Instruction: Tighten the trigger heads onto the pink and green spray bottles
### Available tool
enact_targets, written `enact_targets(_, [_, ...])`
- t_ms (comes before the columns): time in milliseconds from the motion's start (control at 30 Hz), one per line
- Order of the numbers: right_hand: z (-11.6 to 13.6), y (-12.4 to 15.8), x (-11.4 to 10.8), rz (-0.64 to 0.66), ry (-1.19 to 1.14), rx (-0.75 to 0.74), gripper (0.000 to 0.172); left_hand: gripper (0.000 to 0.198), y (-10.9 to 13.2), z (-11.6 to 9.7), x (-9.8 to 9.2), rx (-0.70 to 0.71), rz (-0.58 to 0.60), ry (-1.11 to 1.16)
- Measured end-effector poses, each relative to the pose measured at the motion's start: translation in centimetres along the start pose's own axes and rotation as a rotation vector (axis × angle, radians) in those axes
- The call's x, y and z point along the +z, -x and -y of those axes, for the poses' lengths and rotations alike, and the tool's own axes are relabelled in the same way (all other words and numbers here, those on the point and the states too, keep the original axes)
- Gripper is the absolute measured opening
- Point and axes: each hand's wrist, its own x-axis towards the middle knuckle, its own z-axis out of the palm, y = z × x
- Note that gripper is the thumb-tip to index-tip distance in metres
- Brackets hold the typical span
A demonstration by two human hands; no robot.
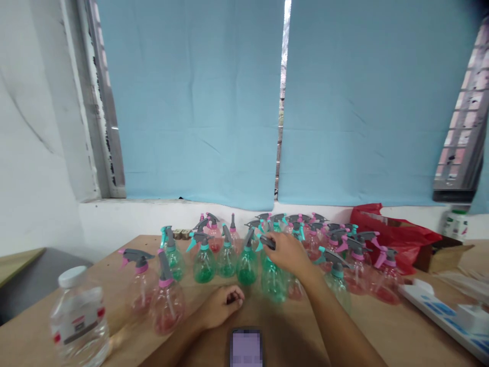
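My right hand [286, 250] is closed around the grey spray head of a green spray bottle [274, 283], whose round body stands below my fingers among the other bottles. My left hand [224, 307] rests near the table's front with its fingers loosely curled and nothing visible in them. Just beyond it stand more green spray bottles [246, 267] with grey and turquoise heads. Left of that hand are two pink spray bottles [168, 306] with grey and pink heads. My right forearm partly covers a pink bottle and passes close to another green bottle [337, 285].
A clear water bottle [79, 321] stands at the front left of the table, and a phone [246, 349] lies at the front middle. Several pink bottles [358, 272] crowd the right. Beyond are a red bag [393, 239], a cardboard box [443, 257] and a white power strip [439, 311].
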Motion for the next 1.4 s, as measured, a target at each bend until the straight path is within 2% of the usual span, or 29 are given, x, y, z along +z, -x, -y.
enact_targets(233, [0.0, -0.5, 0.9, -0.011, 0.195, 0.030, 0.031, 0.021, 0.1, -0.4, -0.1, 0.001, 0.004, 0.008])
enact_targets(433, [-0.4, -0.8, 2.4, -0.024, 0.199, -0.024, 0.031, 0.022, 0.1, -0.6, -0.1, 0.001, 0.003, 0.015])
enact_targets(633, [0.0, -0.7, 3.0, -0.036, 0.173, -0.049, 0.029, 0.023, -0.1, 0.1, 0.1, 0.002, 0.004, 0.030])
enact_targets(733, [0.2, -0.6, 2.8, -0.061, 0.152, -0.046, 0.029, 0.024, -0.2, 0.4, 0.2, 0.010, 0.005, 0.027])
enact_targets(867, [-0.5, -0.8, 1.6, -0.190, 0.074, -0.013, 0.031, 0.023, -0.2, 0.2, 0.1, 0.004, -0.003, 0.021])
enact_targets(1000, [-2.5, -1.1, 0.1, -0.281, 0.102, 0.116, 0.034, 0.024, 0.0, -0.3, 0.0, -0.008, -0.001, 0.024])
enact_targets(1133, [-4.3, -0.9, -0.4, -0.144, 0.207, 0.237, 0.040, 0.023, 0.1, -0.4, 0.0, -0.005, -0.004, 0.022])
enact_targets(1233, [-4.8, -0.9, -0.3, -0.028, 0.236, 0.272, 0.035, 0.023, 0.0, -0.2, 0.0, -0.006, -0.002, 0.009])
enact_targets(1400, [-5.1, -1.2, -0.2, 0.019, 0.206, 0.277, 0.027, 0.024, -0.2, 0.3, 0.1, 0.003, 0.002, 0.003])
